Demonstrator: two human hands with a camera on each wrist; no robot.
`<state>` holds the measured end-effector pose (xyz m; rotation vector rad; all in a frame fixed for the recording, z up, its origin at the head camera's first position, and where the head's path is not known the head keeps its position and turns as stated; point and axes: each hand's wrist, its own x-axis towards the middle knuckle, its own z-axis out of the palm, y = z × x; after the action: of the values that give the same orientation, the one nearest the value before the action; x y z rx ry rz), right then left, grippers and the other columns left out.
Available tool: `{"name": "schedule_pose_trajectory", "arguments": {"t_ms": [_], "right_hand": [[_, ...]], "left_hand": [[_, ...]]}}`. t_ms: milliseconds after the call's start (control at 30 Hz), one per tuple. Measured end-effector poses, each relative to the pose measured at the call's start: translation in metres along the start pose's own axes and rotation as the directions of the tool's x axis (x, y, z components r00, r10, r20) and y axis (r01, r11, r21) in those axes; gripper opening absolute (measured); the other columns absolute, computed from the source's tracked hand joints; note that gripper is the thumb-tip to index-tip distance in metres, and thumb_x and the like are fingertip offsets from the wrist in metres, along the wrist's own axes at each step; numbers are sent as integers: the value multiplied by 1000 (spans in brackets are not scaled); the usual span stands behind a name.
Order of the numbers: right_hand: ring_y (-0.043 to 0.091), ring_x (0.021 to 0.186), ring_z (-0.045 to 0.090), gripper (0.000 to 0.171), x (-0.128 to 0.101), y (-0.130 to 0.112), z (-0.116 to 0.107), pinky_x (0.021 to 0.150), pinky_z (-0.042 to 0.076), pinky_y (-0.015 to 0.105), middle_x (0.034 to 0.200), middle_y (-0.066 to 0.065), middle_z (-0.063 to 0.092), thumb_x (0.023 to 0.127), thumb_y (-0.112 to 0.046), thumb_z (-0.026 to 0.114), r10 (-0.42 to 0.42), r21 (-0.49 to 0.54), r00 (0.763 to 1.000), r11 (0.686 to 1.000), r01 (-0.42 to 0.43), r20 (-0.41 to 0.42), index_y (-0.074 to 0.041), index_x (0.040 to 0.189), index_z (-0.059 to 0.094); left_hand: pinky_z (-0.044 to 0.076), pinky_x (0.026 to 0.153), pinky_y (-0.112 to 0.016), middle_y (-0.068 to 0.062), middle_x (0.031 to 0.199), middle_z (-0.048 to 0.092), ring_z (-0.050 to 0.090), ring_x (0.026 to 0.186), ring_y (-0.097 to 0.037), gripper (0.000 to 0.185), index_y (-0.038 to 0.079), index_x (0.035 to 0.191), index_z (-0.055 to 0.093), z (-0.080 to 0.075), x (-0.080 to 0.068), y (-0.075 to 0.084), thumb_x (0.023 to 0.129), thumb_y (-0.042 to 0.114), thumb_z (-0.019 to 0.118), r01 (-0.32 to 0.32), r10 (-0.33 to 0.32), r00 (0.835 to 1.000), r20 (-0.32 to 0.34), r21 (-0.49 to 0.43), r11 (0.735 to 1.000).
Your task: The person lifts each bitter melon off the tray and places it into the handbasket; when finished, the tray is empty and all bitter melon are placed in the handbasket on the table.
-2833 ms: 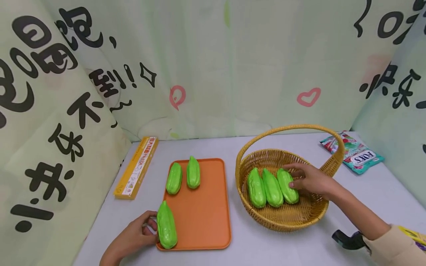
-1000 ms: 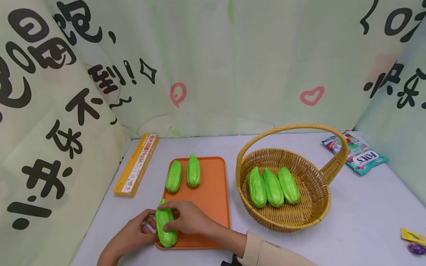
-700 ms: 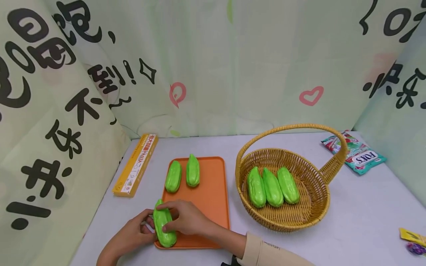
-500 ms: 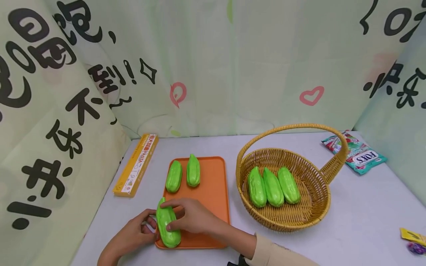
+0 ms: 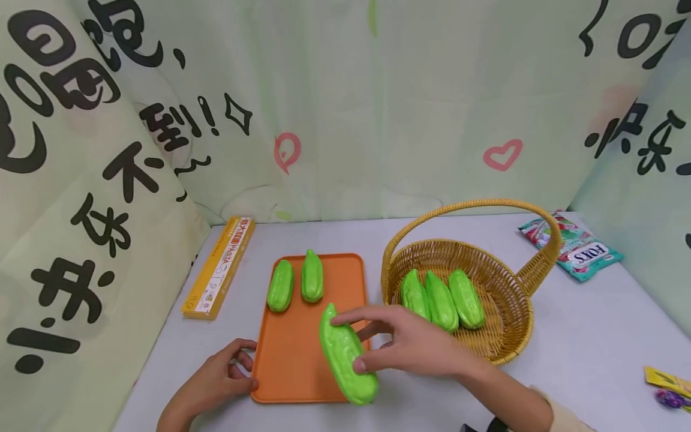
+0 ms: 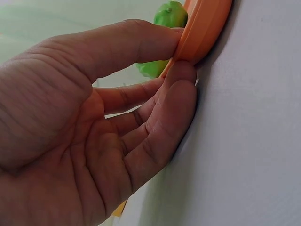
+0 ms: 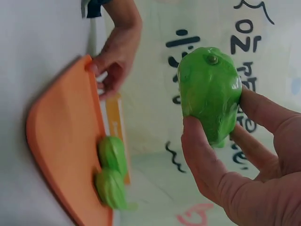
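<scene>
My right hand [image 5: 402, 339] grips a glossy green, ribbed, cucumber-like vegetable [image 5: 345, 357] with a pointed tip, tilted and held above the right front of the orange tray [image 5: 294, 342]. In the right wrist view its blunt end [image 7: 207, 89] faces the camera, between thumb and fingers. My left hand [image 5: 213, 381] pinches the tray's left edge near its front corner; the left wrist view has the thumb on the tray rim [image 6: 204, 33] and the fingers against its outer side. Two similar green vegetables, one [image 5: 281, 286] left of the other [image 5: 312, 277], lie at the tray's far end.
A wicker basket [image 5: 513, 300] with a tall handle stands right of the tray, holding three green vegetables [image 5: 438, 303] side by side. A yellow pasta box [image 5: 218, 270] lies at left, a teal candy bag [image 5: 583, 249] behind the basket. Small yellow packaging [image 5: 666, 379] sits at far right.
My right hand went from the basket to the vegetable at the tray's front left, took hold of it, lifted it and carried it right. My left hand stays at the tray edge.
</scene>
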<state>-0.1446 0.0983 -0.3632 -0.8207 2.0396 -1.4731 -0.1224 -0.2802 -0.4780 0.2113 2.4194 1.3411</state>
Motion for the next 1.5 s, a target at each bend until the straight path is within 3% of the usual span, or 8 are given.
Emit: {"name": "schedule_pose_trajectory", "arguments": {"t_ms": [267,400,600,967,1500], "right_hand": [[27,115,58,53,-42,2,-54,85,51,37,135,1,55,86,-25,78,39,-106,990,993,-53,-134,-31,135,60],[30,114,58,51,-46,16,-81,83,53,37,141,5,51,87,-24,78,69,-130,976,987,-98,-208,-27,135,61],[33,114,60,54,-44,45,-110,80,54,38,143,16,47,89,-23,76,139,-76,954,983,-164,-266,-19,139,57],[32,104,65,60,-32,69,-121,76,55,42,140,27,44,89,-24,75,197,-52,934,974,-222,-297,-11,142,52],[38,112,60,58,-29,75,-120,75,56,41,139,30,44,88,-24,77,236,-65,922,961,-267,-306,-8,139,54]], "left_hand": [[46,64,-26,-6,97,55,57,70,-15,63,-2,131,48,0,-2,-1,79,12,81,-11,11,1000,-7,-16,1000],[46,64,-26,-6,97,55,57,70,-15,63,-1,131,48,0,-2,-1,79,13,81,-3,2,1000,-8,-16,1000],[46,64,-26,-6,98,55,57,74,-17,64,-2,132,48,-1,-1,-2,80,13,81,14,-14,1000,4,-26,1000],[46,65,-26,-6,99,55,58,74,-18,64,-1,132,48,-2,0,-1,80,17,82,25,-25,1000,4,-18,1000],[46,64,-26,-6,99,54,58,75,-17,64,-1,132,48,-2,-1,0,80,17,81,28,-28,1000,6,-18,999]]}}
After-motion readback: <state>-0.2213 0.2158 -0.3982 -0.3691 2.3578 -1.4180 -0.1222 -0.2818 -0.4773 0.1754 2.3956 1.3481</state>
